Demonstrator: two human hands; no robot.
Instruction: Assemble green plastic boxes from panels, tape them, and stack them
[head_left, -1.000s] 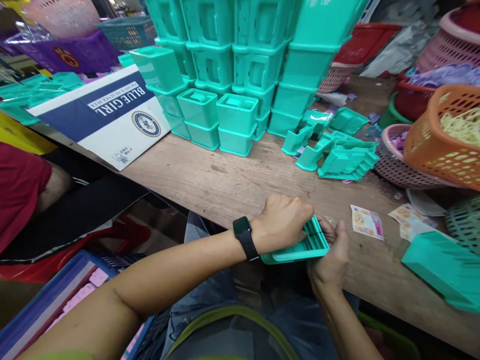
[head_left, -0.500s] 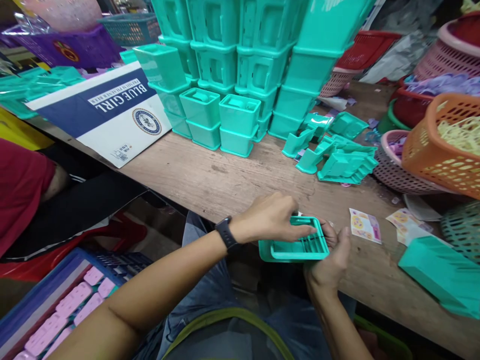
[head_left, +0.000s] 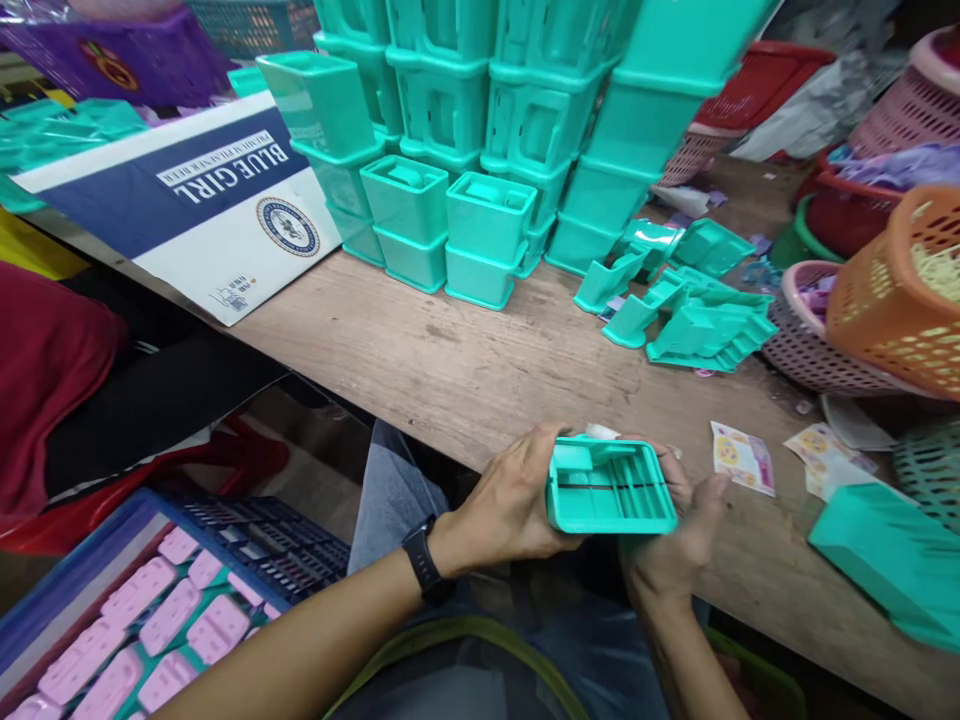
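Over the table's front edge is a teal plastic box (head_left: 562,512), its open side toward me, showing ribs and a thin dark rod across the inside. My left hand (head_left: 510,500), with a black wristband, is closed around the box's left end. At the other end, my right hand (head_left: 675,535) has its fingers behind the box and its thumb raised off the rim; it is slightly blurred. Loose teal parts (head_left: 709,320) lie beyond my hands on the wooden table (head_left: 405,360). To their right is a printed sticker sheet (head_left: 742,458).
Teal boxes (head_left: 442,110) are stacked high at the back. A printed carton flap (head_left: 225,215) leans on the left, near a seated person's red sleeve (head_left: 52,370). Baskets (head_left: 892,300) crowd the right. A crate of pink-topped pieces (head_left: 172,620) stands low left.
My left hand has come out from the box's opening and moved to grip its left end. The box has tipped so its opening faces me more. My right thumb has lifted from the box.
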